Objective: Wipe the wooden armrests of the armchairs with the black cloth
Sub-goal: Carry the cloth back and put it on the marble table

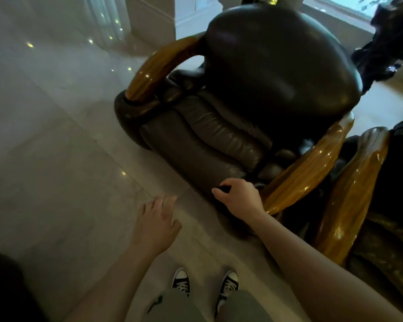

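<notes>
Our right hand (239,196) is curled closed on a small dark thing, apparently the black cloth (224,189) (mostly hidden), at the dark leather armchair's (230,126) front edge, beside its glossy amber wooden armrest (305,173). Our left hand (157,219) hangs open over bare pale marble floor (56,159).

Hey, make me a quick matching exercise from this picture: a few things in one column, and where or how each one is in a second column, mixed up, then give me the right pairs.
Things:
1. left hand
2. right hand
3. far armrest
4. shoes

States or places:
A. on the pale floor at the bottom of the view
B. closed around something dark, by the lower end of the near armrest
C. open, fingers spread, holding nothing
D. curving up on the chair's far side

Pairs: 1-C, 2-B, 3-D, 4-A
</notes>
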